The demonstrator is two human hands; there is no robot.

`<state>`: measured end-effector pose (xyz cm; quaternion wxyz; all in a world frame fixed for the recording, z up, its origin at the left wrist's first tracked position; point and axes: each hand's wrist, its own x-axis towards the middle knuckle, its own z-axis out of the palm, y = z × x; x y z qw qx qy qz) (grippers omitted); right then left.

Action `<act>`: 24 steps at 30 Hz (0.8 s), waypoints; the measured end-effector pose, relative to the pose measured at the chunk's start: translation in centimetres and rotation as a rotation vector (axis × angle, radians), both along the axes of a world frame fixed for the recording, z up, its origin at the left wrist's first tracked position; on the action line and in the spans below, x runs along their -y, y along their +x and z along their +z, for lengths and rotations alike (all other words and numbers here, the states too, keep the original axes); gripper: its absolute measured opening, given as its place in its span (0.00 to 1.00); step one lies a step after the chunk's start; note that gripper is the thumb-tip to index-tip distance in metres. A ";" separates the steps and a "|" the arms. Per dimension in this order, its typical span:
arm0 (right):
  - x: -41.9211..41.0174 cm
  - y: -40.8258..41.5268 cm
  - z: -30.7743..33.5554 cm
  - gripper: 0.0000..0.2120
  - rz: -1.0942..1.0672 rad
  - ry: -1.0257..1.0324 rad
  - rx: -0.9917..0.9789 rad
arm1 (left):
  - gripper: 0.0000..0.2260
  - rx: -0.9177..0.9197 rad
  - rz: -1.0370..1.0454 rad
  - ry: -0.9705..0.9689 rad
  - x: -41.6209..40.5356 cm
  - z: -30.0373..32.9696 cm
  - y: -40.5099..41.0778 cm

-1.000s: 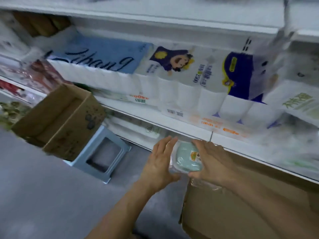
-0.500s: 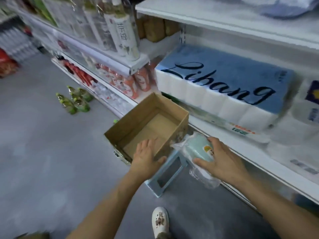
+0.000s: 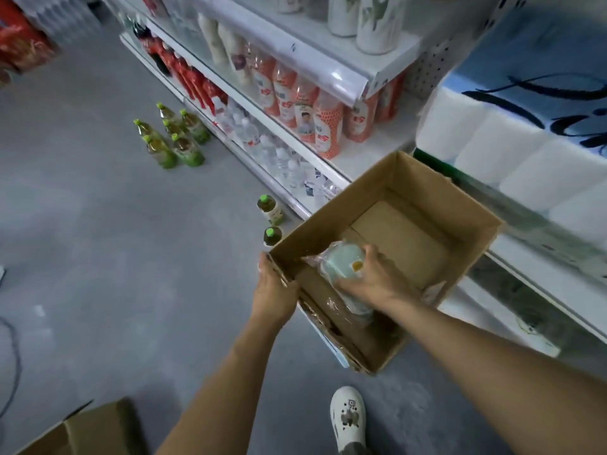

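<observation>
An open brown cardboard box stands beside the shop shelves, its floor bare at the far side. My right hand grips a pale green item wrapped in clear plastic and holds it inside the box, at the near left corner. My left hand holds the box's near left corner from outside, fingers on the rim.
White shelves with orange bottles and water bottles run along the right. Toilet-paper packs fill the shelf behind the box. Green-capped bottles stand on the grey floor, two more by the box. Another carton lies bottom left. My white shoe is below.
My right hand has carried the wrapped item from beside the shelf down into the box. My left hand moved from inside the box to its near left corner. The view swung left.
</observation>
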<state>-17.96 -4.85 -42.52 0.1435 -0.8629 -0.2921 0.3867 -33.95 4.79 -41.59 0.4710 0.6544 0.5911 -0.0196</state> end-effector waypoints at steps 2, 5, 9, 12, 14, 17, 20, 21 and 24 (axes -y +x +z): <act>-1.2 -0.8 -2.5 0.43 0.025 -0.056 0.014 | 0.31 0.022 -0.049 -0.049 -0.2 -0.4 0.2; -2.3 -1.7 -5.3 0.43 0.089 -0.140 0.068 | 0.32 -0.031 -0.065 -0.081 -0.1 -1.1 0.4; -3.1 -1.7 -8.0 0.44 0.149 -0.235 -0.043 | 0.36 -0.011 -0.087 -0.056 -0.1 -1.7 0.1; -2.8 -0.9 -7.6 0.37 0.180 -0.231 -0.079 | 0.34 0.034 -0.079 -0.048 -0.1 -1.5 0.0; -2.2 -0.4 -6.1 0.33 0.248 -0.193 -0.037 | 0.34 0.084 -0.040 -0.071 -0.1 -1.6 -0.2; -1.4 0.2 -2.2 0.27 0.384 -0.170 0.079 | 0.34 0.049 -0.059 -0.081 0.2 0.5 -0.1; -0.4 0.8 3.1 0.23 0.475 -0.113 0.166 | 0.33 -0.149 -0.169 0.051 0.2 3.2 0.1; 0.1 1.0 5.1 0.22 0.498 -0.086 0.203 | 0.31 -0.181 -0.224 0.132 0.2 4.4 0.3; 1.7 1.7 11.0 0.22 0.520 0.025 0.335 | 0.27 -0.175 -0.403 0.317 0.7 8.7 1.3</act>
